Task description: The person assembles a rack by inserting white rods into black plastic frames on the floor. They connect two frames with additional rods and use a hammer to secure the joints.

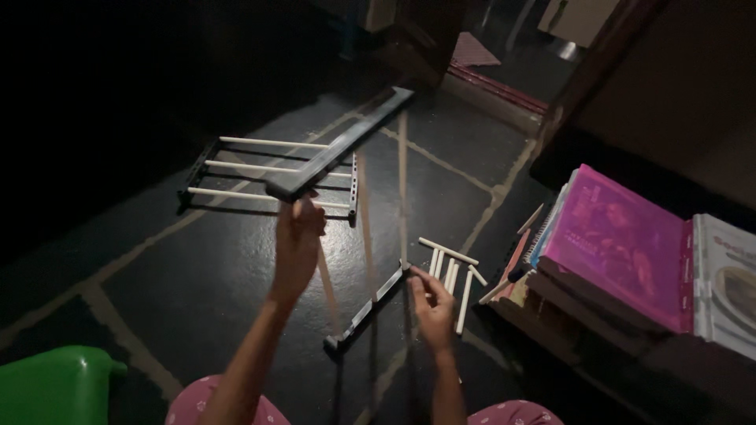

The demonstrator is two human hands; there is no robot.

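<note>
L hand (298, 236) is raised mid-frame, fingers closed round the near end of a long dark rail (340, 146). The rail is off the floor, w/ its long axis running from the hand up toward 1 o'clock and its far end free. It looks stiff and fairly light, prob. plastic or thin metal, though the light's too dim to be sure. Held at one end it'll lever, so a grip nearer the middle would steady it.

R hand (431, 303) is low at 5 o'clock, fingers loosely bent, tips touching the top end of a second dark rail (368, 307) lying on the floor, axis 7-to-1. Loose pale rods (450, 271) lie just beside it at 3 o'clock; they look thin, light, apt to roll.

At 10 o'clock a part-built rack (272, 169) w/ three pale rods lies flat. Stacked books (622, 244) sit at 3 o'clock, a green plastic thing (55, 386) at 8.
</note>
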